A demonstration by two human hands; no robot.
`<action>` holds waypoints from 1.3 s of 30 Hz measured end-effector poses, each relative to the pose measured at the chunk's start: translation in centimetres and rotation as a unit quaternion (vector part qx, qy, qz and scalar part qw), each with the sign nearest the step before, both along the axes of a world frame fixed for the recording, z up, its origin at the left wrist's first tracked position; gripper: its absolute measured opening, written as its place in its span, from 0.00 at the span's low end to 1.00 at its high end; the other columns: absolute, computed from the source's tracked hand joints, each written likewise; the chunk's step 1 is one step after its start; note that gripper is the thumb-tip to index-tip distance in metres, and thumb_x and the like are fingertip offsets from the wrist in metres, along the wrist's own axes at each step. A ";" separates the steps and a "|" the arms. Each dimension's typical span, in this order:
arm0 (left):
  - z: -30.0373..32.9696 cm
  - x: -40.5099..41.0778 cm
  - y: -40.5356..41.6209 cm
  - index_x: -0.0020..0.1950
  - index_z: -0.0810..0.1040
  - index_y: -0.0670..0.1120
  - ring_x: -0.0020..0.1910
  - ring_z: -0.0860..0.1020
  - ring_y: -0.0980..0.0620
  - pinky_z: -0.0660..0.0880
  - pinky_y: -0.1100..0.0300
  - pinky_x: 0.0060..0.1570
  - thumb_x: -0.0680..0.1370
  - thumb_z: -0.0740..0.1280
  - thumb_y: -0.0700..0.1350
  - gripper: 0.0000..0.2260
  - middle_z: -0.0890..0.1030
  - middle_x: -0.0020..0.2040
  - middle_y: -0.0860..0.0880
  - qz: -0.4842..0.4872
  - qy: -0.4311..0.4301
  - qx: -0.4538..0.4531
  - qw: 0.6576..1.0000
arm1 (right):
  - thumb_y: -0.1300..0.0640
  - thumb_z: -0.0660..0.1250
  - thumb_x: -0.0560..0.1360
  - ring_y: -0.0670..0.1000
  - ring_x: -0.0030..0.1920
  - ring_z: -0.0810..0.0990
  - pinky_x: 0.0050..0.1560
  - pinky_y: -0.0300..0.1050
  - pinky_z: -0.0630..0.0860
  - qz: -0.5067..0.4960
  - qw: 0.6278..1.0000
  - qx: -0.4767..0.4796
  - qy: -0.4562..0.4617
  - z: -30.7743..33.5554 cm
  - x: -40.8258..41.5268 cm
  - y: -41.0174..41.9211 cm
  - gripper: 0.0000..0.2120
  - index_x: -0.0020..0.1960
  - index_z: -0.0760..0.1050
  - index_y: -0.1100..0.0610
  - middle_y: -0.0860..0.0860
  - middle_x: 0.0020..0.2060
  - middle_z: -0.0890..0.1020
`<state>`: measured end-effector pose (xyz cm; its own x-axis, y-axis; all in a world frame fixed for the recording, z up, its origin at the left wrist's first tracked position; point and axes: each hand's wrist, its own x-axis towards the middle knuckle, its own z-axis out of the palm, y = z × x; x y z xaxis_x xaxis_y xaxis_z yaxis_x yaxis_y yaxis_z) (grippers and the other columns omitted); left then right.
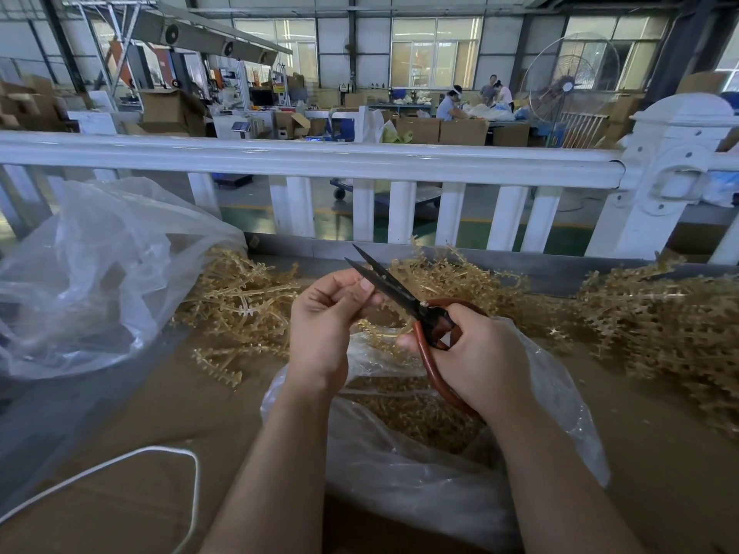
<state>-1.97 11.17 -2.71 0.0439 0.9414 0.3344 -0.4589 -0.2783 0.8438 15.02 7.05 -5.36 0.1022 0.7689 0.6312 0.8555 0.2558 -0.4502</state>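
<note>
Scissors (394,287) sit at mid-frame above the table, their dark blades slightly parted and pointing up and away towards the railing. The right hand (484,361) grips them, fingers curled through the smooth red-brown loop handles. The left hand (324,325) is curled too. Its thumb and forefinger are pinched together against the lower blade on what looks like the end of a thin tan sprue strand (380,327), which trails between the two hands.

Directly beneath the hands gapes a crinkled clear bag (420,485), holding a bed of small tan cut pieces (404,413). Spiky, tangled heaps of the same tan sprues crowd the far side of the table: one heap (240,309) to the left, a bigger heap (660,321) to the right. A second, billowy clear bag (92,273) rises at the far left. A white cord (196,485) loops over the flat brown tabletop (140,393) near the left forearm.

A glossy white railing (320,157) with square pickets closes off the table's far edge. Bare tabletop shows to the left of the arms.
</note>
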 end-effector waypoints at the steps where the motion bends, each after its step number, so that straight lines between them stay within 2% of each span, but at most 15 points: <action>1: 0.0 0.0 0.0 0.41 0.81 0.43 0.34 0.80 0.56 0.76 0.66 0.38 0.76 0.67 0.33 0.08 0.82 0.34 0.47 0.000 0.000 0.003 1.000 | 0.21 0.58 0.65 0.39 0.32 0.77 0.30 0.30 0.68 -0.001 1.000 0.001 -0.005 0.1 0.0 -0.1 0.32 0.41 0.78 0.50 0.39 0.32 0.79; 4: 0.1 -0.1 -0.1 0.40 0.81 0.42 0.33 0.79 0.56 0.76 0.66 0.38 0.76 0.67 0.32 0.08 0.82 0.33 0.48 0.000 0.007 0.011 1.000 | 0.21 0.58 0.66 0.40 0.32 0.77 0.30 0.31 0.69 -0.003 1.000 0.007 -0.006 0.2 -0.1 -0.2 0.32 0.41 0.78 0.50 0.38 0.32 0.79; 8: 0.3 -0.1 -0.2 0.40 0.81 0.42 0.33 0.79 0.56 0.76 0.66 0.37 0.73 0.69 0.36 0.03 0.82 0.33 0.48 -0.005 -0.006 0.004 1.000 | 0.21 0.57 0.66 0.38 0.29 0.72 0.30 0.27 0.62 -0.008 1.000 0.025 0.004 0.6 -0.4 -0.5 0.29 0.38 0.75 0.47 0.35 0.28 0.72; 12: 0.3 -0.3 -0.3 0.38 0.84 0.46 0.34 0.79 0.55 0.76 0.65 0.38 0.71 0.70 0.39 0.04 0.83 0.34 0.47 -0.010 -0.004 0.005 1.000 | 0.18 0.54 0.65 0.36 0.29 0.72 0.27 0.27 0.63 -0.007 1.000 0.023 0.014 0.5 -0.5 -0.4 0.34 0.37 0.77 0.48 0.35 0.28 0.71; 15: 0.4 -0.3 -0.3 0.39 0.84 0.45 0.35 0.79 0.54 0.75 0.65 0.38 0.72 0.70 0.39 0.04 0.83 0.35 0.46 -0.005 0.002 0.002 1.000 | 0.18 0.53 0.65 0.36 0.29 0.72 0.28 0.26 0.62 -0.004 1.000 0.020 0.014 0.4 -0.4 -0.4 0.35 0.37 0.76 0.49 0.34 0.28 0.72; 20: 0.4 -0.3 -0.3 0.34 0.83 0.47 0.34 0.80 0.55 0.76 0.66 0.36 0.77 0.65 0.32 0.16 0.83 0.36 0.47 -0.014 0.011 -0.010 1.000 | 0.22 0.58 0.67 0.35 0.30 0.73 0.29 0.25 0.63 0.006 1.000 0.017 -0.003 0.5 -0.3 -0.4 0.30 0.42 0.78 0.48 0.34 0.31 0.73; 24: 0.3 -0.3 -0.3 0.37 0.83 0.45 0.35 0.80 0.53 0.77 0.64 0.38 0.78 0.64 0.33 0.14 0.83 0.36 0.46 -0.018 0.018 -0.018 0.999 | 0.22 0.58 0.66 0.40 0.36 0.79 0.33 0.28 0.68 0.014 1.000 0.018 -0.003 0.5 -0.3 -0.4 0.29 0.45 0.76 0.45 0.35 0.34 0.76; 28: 0.3 -0.2 -0.4 0.36 0.84 0.47 0.34 0.81 0.54 0.76 0.65 0.38 0.78 0.64 0.33 0.16 0.83 0.35 0.47 -0.018 0.023 -0.011 1.000 | 0.21 0.58 0.65 0.41 0.39 0.81 0.34 0.30 0.71 0.013 1.000 0.011 -0.005 0.4 -0.1 -0.3 0.28 0.45 0.75 0.44 0.36 0.37 0.79; 32: 0.4 -0.1 -0.4 0.35 0.84 0.48 0.34 0.80 0.55 0.76 0.66 0.37 0.78 0.64 0.33 0.17 0.83 0.34 0.47 -0.005 0.026 0.003 1.000 | 0.23 0.59 0.66 0.42 0.36 0.79 0.32 0.29 0.68 0.012 1.000 0.029 -0.001 0.4 -0.1 -0.4 0.24 0.41 0.70 0.43 0.36 0.34 0.77; 34: 0.4 -0.1 -0.3 0.36 0.84 0.45 0.33 0.79 0.54 0.75 0.66 0.37 0.78 0.64 0.32 0.15 0.82 0.34 0.46 0.005 0.030 0.009 1.000 | 0.23 0.59 0.66 0.43 0.36 0.80 0.32 0.31 0.71 0.013 0.999 0.031 0.001 0.4 -0.1 -0.3 0.24 0.41 0.70 0.44 0.38 0.34 0.78; 39: 0.3 -0.1 -0.2 0.42 0.80 0.39 0.32 0.77 0.56 0.74 0.67 0.37 0.78 0.66 0.34 0.07 0.81 0.32 0.49 0.014 0.032 0.023 0.999 | 0.20 0.56 0.65 0.46 0.38 0.82 0.36 0.46 0.80 -0.005 1.000 0.028 0.008 0.2 0.2 0.0 0.34 0.44 0.76 0.50 0.42 0.35 0.82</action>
<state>-2.03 10.94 -2.38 0.0401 0.9260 0.3753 -0.3957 -0.3302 0.8570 15.22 7.04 -5.12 0.1198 0.7307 0.6721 0.8513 0.2727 -0.4482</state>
